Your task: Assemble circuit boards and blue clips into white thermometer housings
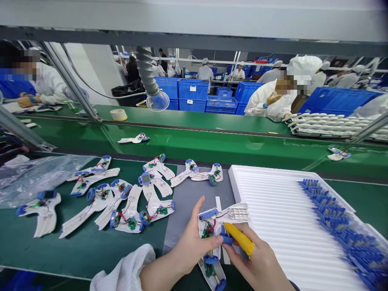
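My left hand [189,242] grips a white half-shell housing [212,238] with a blue top, red wires and a green circuit board inside. My right hand [257,262], a yellow cot on its index finger [241,238], pinches a small blue part [226,238] against the housing's middle. Both hands hover over a grey mat [188,198] at the near edge of the green bench.
Several open white housings [121,194] lie spread on the bench to the left. A white ribbed tray [281,210] with a row of blue parts [339,226] stands at the right. A plastic bag [33,171] lies far left. The green conveyor [212,141] runs behind; other workers sit beyond it.
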### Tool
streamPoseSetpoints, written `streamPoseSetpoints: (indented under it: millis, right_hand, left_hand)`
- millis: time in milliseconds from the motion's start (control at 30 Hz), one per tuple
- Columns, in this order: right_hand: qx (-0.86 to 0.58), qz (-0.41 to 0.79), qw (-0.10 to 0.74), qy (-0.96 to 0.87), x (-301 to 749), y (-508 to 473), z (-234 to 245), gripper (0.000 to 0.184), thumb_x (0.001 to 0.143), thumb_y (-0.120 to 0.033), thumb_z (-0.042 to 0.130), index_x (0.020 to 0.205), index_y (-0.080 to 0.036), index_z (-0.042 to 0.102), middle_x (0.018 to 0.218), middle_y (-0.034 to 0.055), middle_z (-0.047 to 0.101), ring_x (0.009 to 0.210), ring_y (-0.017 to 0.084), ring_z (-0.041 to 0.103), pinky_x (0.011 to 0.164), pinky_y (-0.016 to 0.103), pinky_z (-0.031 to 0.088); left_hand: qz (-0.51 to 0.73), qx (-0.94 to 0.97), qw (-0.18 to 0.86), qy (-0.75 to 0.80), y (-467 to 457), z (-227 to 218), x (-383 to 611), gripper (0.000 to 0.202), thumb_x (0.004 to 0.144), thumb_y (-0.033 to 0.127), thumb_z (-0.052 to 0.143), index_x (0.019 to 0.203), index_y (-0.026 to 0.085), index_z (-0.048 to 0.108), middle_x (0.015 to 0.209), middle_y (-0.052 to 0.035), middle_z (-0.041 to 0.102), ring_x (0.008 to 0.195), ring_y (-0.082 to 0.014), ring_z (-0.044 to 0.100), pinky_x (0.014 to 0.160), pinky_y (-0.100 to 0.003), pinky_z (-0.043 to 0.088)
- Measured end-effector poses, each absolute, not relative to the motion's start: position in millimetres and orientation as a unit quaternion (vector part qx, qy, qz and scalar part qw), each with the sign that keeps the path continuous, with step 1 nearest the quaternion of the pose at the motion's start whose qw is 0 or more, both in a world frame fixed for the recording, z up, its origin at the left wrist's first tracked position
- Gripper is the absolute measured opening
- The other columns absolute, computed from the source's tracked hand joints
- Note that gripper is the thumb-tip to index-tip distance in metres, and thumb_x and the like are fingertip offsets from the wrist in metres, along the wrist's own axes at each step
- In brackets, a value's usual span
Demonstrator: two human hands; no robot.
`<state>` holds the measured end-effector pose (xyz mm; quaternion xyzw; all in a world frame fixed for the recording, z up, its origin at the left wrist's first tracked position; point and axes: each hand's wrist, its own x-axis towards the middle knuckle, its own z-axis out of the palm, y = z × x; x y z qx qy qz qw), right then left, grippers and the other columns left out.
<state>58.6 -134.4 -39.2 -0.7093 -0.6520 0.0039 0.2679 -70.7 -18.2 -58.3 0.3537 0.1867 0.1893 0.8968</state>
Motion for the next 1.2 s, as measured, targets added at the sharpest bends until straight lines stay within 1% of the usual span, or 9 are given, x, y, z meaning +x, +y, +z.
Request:
streamPoseSetpoints:
  millis: [167, 367, 533, 667, 800, 967, 1067, 1133, 1200]
  right_hand:
    - [-0.693, -0.022, 0.268, -0.669, 59.0, -128.9, -35.9, 0.025, 0.087, -0.02, 0.044, 0.112, -0.021, 0.043, 0.097, 0.0082, 0.063, 0.078, 0.017, 0.068, 0.063, 0.023, 0.057]
    - [-0.692, 0.025, 0.245, -0.679, 61.3, -124.6, -27.3, 0.021, 0.087, -0.02, 0.043, 0.108, -0.018, 0.047, 0.093, 0.0087, 0.061, 0.075, 0.017, 0.067, 0.06, 0.025, 0.057]
    - [-0.699, 0.027, 0.18, -0.691, 64.8, -122.4, -21.4, 0.018, 0.086, -0.022, 0.042, 0.1, -0.016, 0.052, 0.094, 0.0092, 0.061, 0.06, 0.017, 0.065, 0.052, 0.029, 0.056]
    - [-0.675, 0.013, 0.128, -0.726, 69.4, -119.0, -20.7, 0.016, 0.087, -0.021, 0.039, 0.088, -0.018, 0.055, 0.087, 0.0063, 0.061, 0.056, 0.017, 0.063, 0.047, 0.029, 0.053]
    - [-0.67, -0.029, 0.104, -0.735, 72.5, -112.5, -22.4, 0.025, 0.091, -0.028, 0.033, 0.084, -0.017, 0.055, 0.083, 0.0058, 0.061, 0.052, 0.016, 0.061, 0.043, 0.028, 0.05]
    - [-0.652, -0.091, 0.103, -0.745, 73.8, -103.5, -20.6, 0.042, 0.096, -0.033, 0.022, 0.084, -0.015, 0.058, 0.079, 0.0064, 0.062, 0.052, 0.014, 0.06, 0.042, 0.026, 0.046]
    - [-0.639, -0.139, 0.103, -0.749, 75.9, -101.2, -15.4, 0.041, 0.095, -0.037, 0.027, 0.088, -0.014, 0.061, 0.08, 0.009, 0.063, 0.062, 0.017, 0.06, 0.049, 0.028, 0.047]
    - [-0.635, -0.178, 0.109, -0.744, 78.5, -100.3, -11.4, 0.037, 0.092, -0.041, 0.036, 0.092, -0.015, 0.063, 0.092, 0.0132, 0.064, 0.082, 0.025, 0.06, 0.063, 0.037, 0.049]
    - [-0.631, -0.185, 0.12, -0.744, 81.9, -98.7, -7.7, 0.034, 0.087, -0.046, 0.046, 0.094, -0.018, 0.065, 0.106, 0.0136, 0.062, 0.1, 0.032, 0.053, 0.077, 0.046, 0.044]
  left_hand:
    - [0.184, 0.35, 0.901, 0.178, -18.4, -58.2, -72.7, 0.105, 0.065, 0.022, 0.078, 0.14, 0.026, 0.004, 0.129, -0.0131, 0.053, 0.116, -0.0266, 0.051, 0.101, -0.043, 0.034]
    - [0.192, 0.367, 0.891, 0.184, -19.6, -60.2, -75.6, 0.097, 0.067, 0.021, 0.076, 0.14, 0.028, 0.013, 0.135, -0.012, 0.047, 0.121, -0.0264, 0.046, 0.101, -0.039, 0.034]
    - [0.186, 0.334, 0.901, 0.206, -20.9, -57.6, -73.8, 0.1, 0.064, 0.022, 0.078, 0.14, 0.028, 0.013, 0.13, -0.0121, 0.052, 0.115, -0.0262, 0.051, 0.096, -0.037, 0.038]
    - [0.187, 0.317, 0.903, 0.223, -22.5, -56.4, -71.3, 0.101, 0.062, 0.02, 0.079, 0.139, 0.026, 0.015, 0.127, -0.0116, 0.055, 0.11, -0.025, 0.055, 0.094, -0.035, 0.038]
    - [0.209, 0.308, 0.896, 0.244, -20.2, -54.9, -68.9, 0.098, 0.06, 0.02, 0.08, 0.137, 0.026, 0.021, 0.121, -0.0106, 0.06, 0.108, -0.0245, 0.056, 0.094, -0.035, 0.038]
    - [0.216, 0.281, 0.895, 0.27, -12.3, -49.0, -67.7, 0.102, 0.057, 0.018, 0.081, 0.138, 0.025, 0.018, 0.103, -0.0078, 0.067, 0.096, -0.0222, 0.062, 0.09, -0.036, 0.041]
    - [0.213, 0.276, 0.896, 0.274, -9.3, -45.3, -67.5, 0.105, 0.056, 0.017, 0.081, 0.138, 0.024, 0.017, 0.092, -0.0044, 0.069, 0.087, -0.0192, 0.063, 0.084, -0.033, 0.044]
    - [0.211, 0.274, 0.901, 0.263, -8.2, -44.0, -67.7, 0.105, 0.056, 0.016, 0.082, 0.138, 0.025, 0.017, 0.093, -0.0039, 0.068, 0.086, -0.0181, 0.063, 0.082, -0.031, 0.045]
    - [0.207, 0.274, 0.906, 0.246, -7.2, -44.0, -68.1, 0.103, 0.056, 0.015, 0.082, 0.137, 0.025, 0.019, 0.099, -0.0053, 0.067, 0.089, -0.0185, 0.062, 0.083, -0.031, 0.044]
